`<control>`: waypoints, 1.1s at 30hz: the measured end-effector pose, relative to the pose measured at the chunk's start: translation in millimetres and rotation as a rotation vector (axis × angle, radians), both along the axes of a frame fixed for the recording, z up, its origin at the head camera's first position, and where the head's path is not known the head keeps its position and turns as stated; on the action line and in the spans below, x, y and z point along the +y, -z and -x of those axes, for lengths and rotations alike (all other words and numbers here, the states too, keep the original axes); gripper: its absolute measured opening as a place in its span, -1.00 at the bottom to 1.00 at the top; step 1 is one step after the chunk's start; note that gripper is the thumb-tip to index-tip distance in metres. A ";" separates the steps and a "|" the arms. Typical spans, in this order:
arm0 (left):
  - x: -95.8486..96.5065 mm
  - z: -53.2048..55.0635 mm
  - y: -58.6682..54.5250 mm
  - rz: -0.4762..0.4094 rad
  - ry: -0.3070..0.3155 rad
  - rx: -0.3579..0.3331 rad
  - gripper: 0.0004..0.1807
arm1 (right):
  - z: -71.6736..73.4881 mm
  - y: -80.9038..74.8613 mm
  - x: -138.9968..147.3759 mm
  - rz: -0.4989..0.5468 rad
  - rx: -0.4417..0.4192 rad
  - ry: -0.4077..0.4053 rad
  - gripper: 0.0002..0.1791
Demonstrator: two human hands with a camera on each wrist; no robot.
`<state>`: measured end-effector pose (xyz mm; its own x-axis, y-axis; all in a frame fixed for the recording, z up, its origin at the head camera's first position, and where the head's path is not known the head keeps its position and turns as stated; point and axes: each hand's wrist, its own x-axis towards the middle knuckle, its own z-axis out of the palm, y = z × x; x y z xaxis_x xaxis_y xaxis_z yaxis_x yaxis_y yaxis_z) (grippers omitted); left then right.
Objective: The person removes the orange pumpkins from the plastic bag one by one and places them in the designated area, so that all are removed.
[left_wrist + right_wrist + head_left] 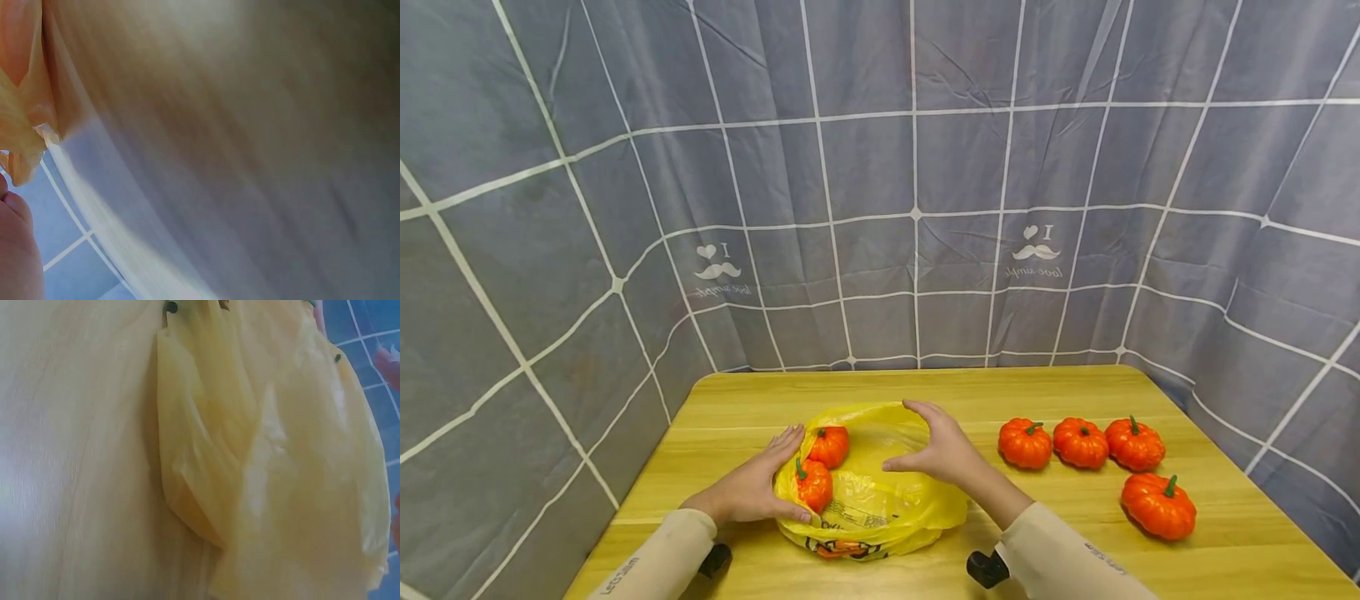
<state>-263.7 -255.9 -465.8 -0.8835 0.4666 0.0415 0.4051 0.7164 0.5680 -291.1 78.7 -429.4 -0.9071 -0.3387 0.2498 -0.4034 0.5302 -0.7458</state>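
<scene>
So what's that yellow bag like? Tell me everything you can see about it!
The yellow bag looks like thin, shiny, crinkly plastic. It sits on the wooden table, its wide mouth open upward. Black and orange printing shows on its near side. Two orange pumpkins are inside, at the left. The left hand touches its left side; the right hand is at the right rim, maybe touching, but I can't tell.
</scene>
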 end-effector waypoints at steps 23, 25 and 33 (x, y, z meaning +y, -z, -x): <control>1.2 -3.7 -2.7 -0.008 0.001 0.001 0.39 | -7.0 15.3 -51.6 -0.078 -0.061 -0.157 0.04; 1.5 -3.8 -3.0 -0.004 0.000 0.001 0.39 | -6.9 16.2 -54.9 -0.076 -0.063 -0.168 0.03; 2.7 -4.3 -3.0 -0.008 0.014 0.011 0.39 | -9.3 21.0 -64.8 -0.064 -0.085 -0.208 0.02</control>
